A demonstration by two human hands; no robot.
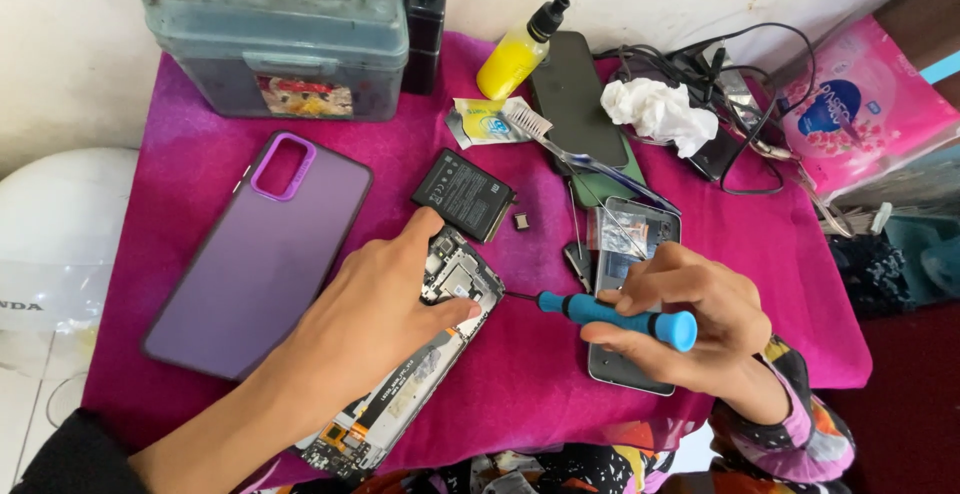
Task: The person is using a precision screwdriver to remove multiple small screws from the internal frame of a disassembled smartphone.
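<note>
Far left, on wrinkled magenta cloth [520, 394]: smooth matte purple phone case with rounded camera cut-out [258, 254]. Behind it, translucent grey-green plastic lidded box [275, 34], contents too murky to make out. Left hand [375, 319] pressed flat on opened phone with bare circuit boards [440, 339], thumb and forefinger spread apart. Just above, flat black rectangular battery [464, 194]. Slim blue-handled screwdriver [610, 316], thin metal tip at the phone's edge, pinched in curled right hand [690, 324]. Behind: yellow spray bottle [515, 54], crumpled white tissue [660, 114].

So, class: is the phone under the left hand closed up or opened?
Opened: the phone shows bare circuit boards, and its battery lies apart.
</note>
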